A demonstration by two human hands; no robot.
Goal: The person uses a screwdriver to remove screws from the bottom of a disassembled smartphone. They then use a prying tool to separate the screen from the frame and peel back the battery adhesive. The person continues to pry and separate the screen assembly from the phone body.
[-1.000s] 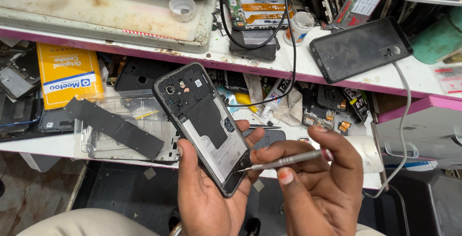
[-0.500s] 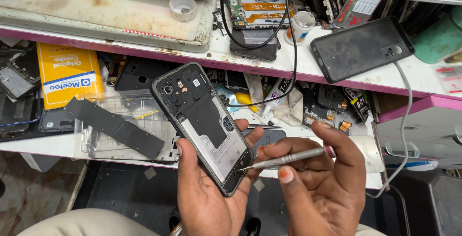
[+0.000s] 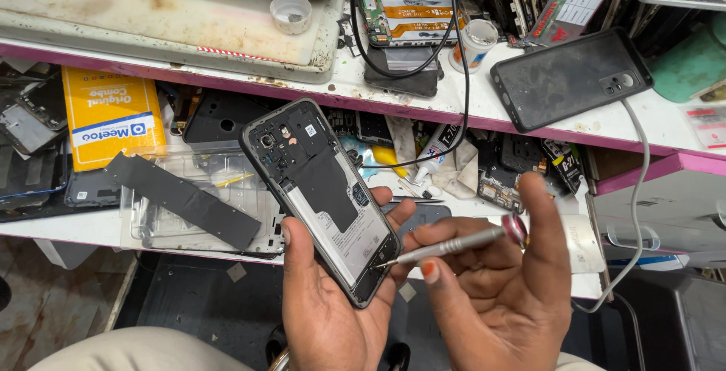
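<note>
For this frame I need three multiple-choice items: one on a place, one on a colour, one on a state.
1. Where does the tip of the slim silver metal screwdriver rest?
A. At the lower end of the opened black smartphone
B. On its camera lens
C. On the shelf

2. What colour is the flat cardboard box on the lower shelf at left?
A. Green
B. Yellow-orange
C. White

3. In what state is the smartphone in the left hand?
A. Back cover fitted
B. Screen lit
C. Back cover off, its inner parts showing

Answers: 1 A, the tip meets the phone's bottom edge, steered by the right hand. 2 B, its face is yellow-orange. 3 C, inner parts and camera modules lie bare.
</note>
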